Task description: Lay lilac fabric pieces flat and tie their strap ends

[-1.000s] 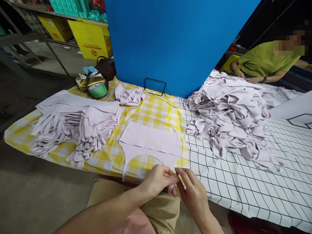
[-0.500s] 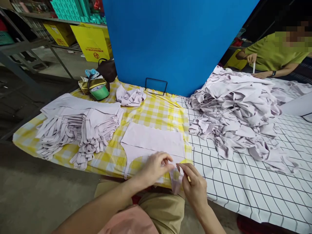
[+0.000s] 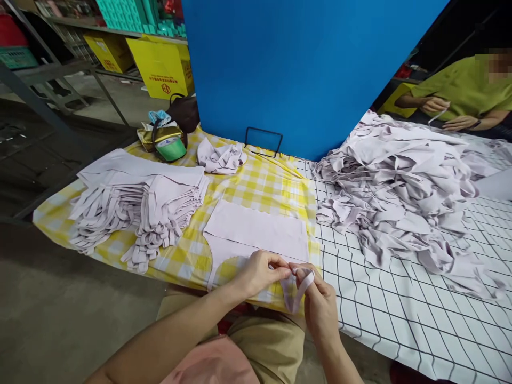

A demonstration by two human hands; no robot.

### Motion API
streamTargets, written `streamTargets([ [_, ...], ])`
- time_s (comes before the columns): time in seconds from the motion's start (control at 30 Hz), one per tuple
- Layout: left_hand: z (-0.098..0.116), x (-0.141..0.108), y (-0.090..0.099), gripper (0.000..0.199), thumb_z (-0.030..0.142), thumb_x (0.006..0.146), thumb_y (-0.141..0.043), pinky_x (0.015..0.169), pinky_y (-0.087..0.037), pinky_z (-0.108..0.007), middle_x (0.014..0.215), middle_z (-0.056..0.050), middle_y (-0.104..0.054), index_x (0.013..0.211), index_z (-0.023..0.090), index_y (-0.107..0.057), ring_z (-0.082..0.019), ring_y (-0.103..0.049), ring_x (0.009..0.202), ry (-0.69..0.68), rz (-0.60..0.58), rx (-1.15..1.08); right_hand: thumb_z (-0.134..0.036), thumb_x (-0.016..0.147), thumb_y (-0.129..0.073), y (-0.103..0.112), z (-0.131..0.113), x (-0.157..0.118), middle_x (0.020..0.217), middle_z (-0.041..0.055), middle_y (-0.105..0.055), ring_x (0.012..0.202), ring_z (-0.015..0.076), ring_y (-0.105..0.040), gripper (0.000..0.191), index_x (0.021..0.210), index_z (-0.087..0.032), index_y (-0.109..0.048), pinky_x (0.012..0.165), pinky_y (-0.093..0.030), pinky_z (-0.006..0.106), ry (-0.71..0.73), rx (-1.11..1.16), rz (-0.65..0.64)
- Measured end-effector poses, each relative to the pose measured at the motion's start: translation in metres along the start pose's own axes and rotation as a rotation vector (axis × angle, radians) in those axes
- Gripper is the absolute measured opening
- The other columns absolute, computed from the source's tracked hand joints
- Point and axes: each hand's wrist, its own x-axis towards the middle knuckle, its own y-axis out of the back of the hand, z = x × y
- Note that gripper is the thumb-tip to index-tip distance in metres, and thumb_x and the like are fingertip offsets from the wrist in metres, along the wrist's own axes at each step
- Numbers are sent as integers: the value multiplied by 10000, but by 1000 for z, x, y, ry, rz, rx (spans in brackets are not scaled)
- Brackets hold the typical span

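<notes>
A pale lilac strappy top (image 3: pixel 256 226) lies flat at the near edge of the yellow checked cloth, its straps toward me. Its right-hand strap (image 3: pixel 294 303) is raised off the cloth, and the strip loops over the fingers of my right hand (image 3: pixel 320 298). My left hand (image 3: pixel 262 274) is closed in a pinch, its fingertips meeting those of the right hand at the strap. The right hand is likewise pinched shut on the strap. Whatever small part lies between the fingertips is mostly hidden.
A neat stack of similar tops (image 3: pixel 140 186) lies at left, with a crumpled piece (image 3: pixel 221 157) behind. At right, a large loose heap (image 3: pixel 400 176) covers the grid cloth (image 3: pixel 384 314). Beyond stand a blue panel (image 3: pixel 304 69) and a co-worker in a green shirt (image 3: pixel 460 85).
My fingertips have come together, and the strap now curls over my right fingers. The view has shifted slightly. The co-worker's hands and the strip they hold have changed position.
</notes>
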Motion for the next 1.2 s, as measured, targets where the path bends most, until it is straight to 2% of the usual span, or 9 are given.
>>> streamTargets([
  [0.27,-2,-3,-8,181,234,708,-567,631,-439,-224,662,-33,-687,671,109,-693,-159,-603,657,-15,91,20,-368,781,-592,-2,4,-2,833,53,-619,893,222,-564,207,812,-198,-707,785,-428,319,-3,34,5],
  [0.4,4,-6,-10,144,185,695,-569,613,-435,-209,668,-29,-691,661,116,-691,-154,-607,647,-28,154,54,-365,757,-620,-5,5,-3,848,57,-636,871,213,-559,198,769,-188,-710,779,-417,313,-37,89,53],
  [0.47,8,-8,-10,135,165,692,-568,610,-436,-205,661,-25,-691,651,124,-689,-153,-612,644,-37,181,98,-384,729,-641,-7,5,-3,834,61,-643,824,205,-558,216,735,-178,-707,732,-425,303,-89,146,89],
  [0.63,12,-10,-12,128,141,688,-571,616,-435,-206,659,-19,-692,612,145,-674,-145,-615,628,-74,257,211,-446,681,-660,-14,0,-2,623,17,-605,614,163,-539,288,761,-172,-698,596,-427,278,-227,281,100],
  [0.73,8,-11,-15,138,157,697,-589,664,-426,-225,613,-2,-674,576,163,-654,-137,-599,606,-132,288,284,-425,688,-666,-13,-6,-2,594,-5,-568,575,138,-493,256,721,-171,-673,554,-396,249,-159,139,71],
  [0.87,2,-10,-16,152,142,710,-604,758,-395,-262,614,28,-665,562,175,-620,-128,-589,625,-161,306,386,-421,707,-641,-8,-12,0,625,7,-578,605,153,-500,253,697,-168,-645,563,-393,254,-81,-111,37],
  [1.0,-5,1,-1,65,118,749,-592,795,-388,-280,762,20,-661,712,167,-614,-138,-595,755,-244,236,568,-400,748,-582,-5,-10,4,704,31,-617,681,181,-540,224,716,-182,-627,614,-409,271,42,-321,68],
  [1.1,-13,15,18,153,175,768,-611,785,-408,-312,966,-32,-616,919,157,-593,-183,-561,886,-343,172,852,-318,772,-517,-5,-6,12,733,36,-621,696,179,-550,165,723,-192,-612,630,-410,272,167,-446,91],
  [1.2,-17,27,31,141,219,799,-593,763,-425,-320,972,-47,-588,923,151,-590,-206,-530,908,-478,32,1134,-175,747,-422,-6,-2,21,714,29,-608,662,162,-541,173,708,-194,-590,617,-399,260,291,-580,62],
])
